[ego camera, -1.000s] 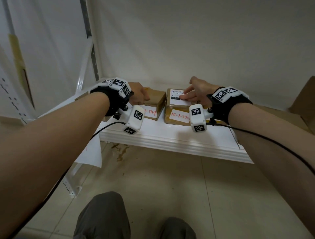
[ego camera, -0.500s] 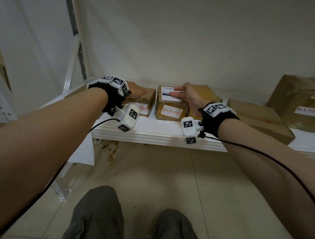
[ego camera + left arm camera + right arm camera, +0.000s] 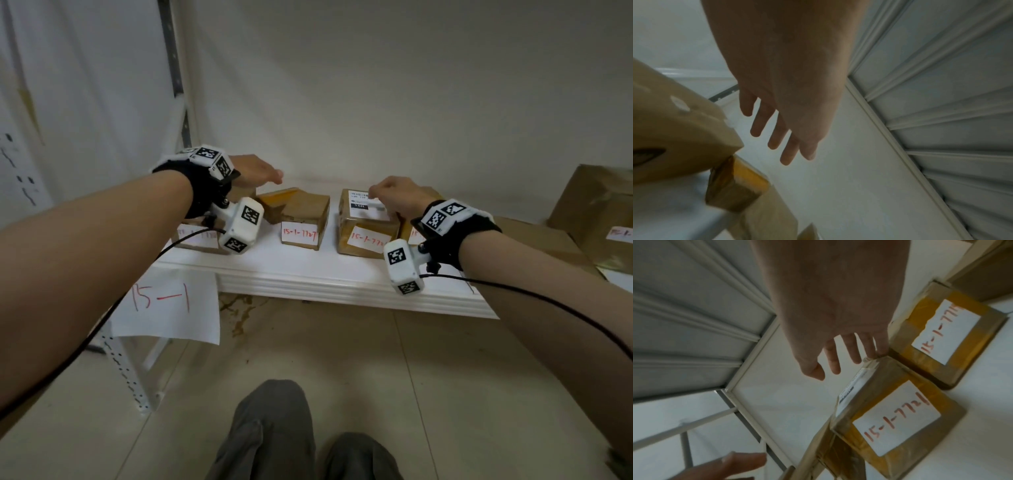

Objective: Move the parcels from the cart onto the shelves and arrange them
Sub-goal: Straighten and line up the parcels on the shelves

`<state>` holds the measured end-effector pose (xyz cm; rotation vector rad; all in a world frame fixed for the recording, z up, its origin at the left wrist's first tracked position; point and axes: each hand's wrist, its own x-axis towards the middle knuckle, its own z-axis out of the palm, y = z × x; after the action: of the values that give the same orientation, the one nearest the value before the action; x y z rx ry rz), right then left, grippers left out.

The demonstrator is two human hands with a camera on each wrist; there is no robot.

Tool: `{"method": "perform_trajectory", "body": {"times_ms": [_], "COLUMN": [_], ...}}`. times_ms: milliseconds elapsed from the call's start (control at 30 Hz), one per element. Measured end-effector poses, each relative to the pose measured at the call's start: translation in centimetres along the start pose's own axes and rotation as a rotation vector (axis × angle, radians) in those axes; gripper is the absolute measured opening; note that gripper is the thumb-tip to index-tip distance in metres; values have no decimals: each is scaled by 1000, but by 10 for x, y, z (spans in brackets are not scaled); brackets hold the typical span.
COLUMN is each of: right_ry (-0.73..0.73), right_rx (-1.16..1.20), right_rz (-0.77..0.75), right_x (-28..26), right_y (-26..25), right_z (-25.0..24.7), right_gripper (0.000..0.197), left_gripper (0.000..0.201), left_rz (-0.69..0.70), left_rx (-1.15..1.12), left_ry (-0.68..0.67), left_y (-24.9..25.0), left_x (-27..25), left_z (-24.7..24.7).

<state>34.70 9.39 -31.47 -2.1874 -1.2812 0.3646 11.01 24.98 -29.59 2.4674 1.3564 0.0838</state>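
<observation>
Several brown taped parcels with red handwritten labels stand in a row on the white shelf [image 3: 308, 265]. My left hand [image 3: 260, 171] hovers open above the gap between the leftmost parcel [image 3: 195, 240] and the second parcel [image 3: 303, 216]. Its fingers [image 3: 774, 138] are straight and touch nothing. My right hand [image 3: 387, 193] is over the third parcel [image 3: 368, 228]. Its fingers [image 3: 877, 350] are loosely spread, with the tips at the parcel's [image 3: 898, 418] far top edge. A fourth parcel [image 3: 947, 332] stands close beside it, mostly hidden by my right wrist in the head view.
A flat wide parcel [image 3: 541, 240] and a tall box [image 3: 603, 205] lie further right on the shelf. A paper sign marked 15-1 [image 3: 168, 305] hangs at the shelf's left front. The shelf post [image 3: 171, 68] rises at the left. My legs are on the tiled floor [image 3: 411, 359].
My left hand has lifted off the second parcel and now hovers above it. My right hand no longer lies flat on the third parcel; only its fingertips are at the far edge.
</observation>
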Motion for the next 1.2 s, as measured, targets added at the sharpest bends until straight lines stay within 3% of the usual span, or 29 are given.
{"method": "perform_trajectory", "body": {"times_ms": [233,333,500,567,733,933,1033,1100,1200], "right_ry": [-37,-32,-10,-1,8,8,5,2,39], "right_rx": [-380,-364,-295,-306,-303,-298,-293,-257,-152], "right_rz": [19,63,108,148,190,186,172,161,161], "right_x": [9,23,48,55,63,67,68,66,63], "right_y": [-4,-4,1,-1,-3,1,0,0,-3], "right_z": [15,26,47,55,64,63,62,58,45], "right_gripper": [54,62,106,113,112,110,108,107,95], "left_gripper": [43,40,39,43,63,124,144,138,100], "left_rz": [-29,-62,-73,-84,-170,-217,-286,-321,-295], "left_rx": [84,63,58,97,149,129,170,152,109], "left_ry": [24,-11,-32,-44,-73,-93,-5,22,73], "left_y": [-47,-63,-77,-84,-95,-99,-115,-124,-133], "left_x": [8,8,-1,-5,-7,10,41,59,70], "left_z": [-19,-20,-25,-27,-22,6,25,31,23]}}
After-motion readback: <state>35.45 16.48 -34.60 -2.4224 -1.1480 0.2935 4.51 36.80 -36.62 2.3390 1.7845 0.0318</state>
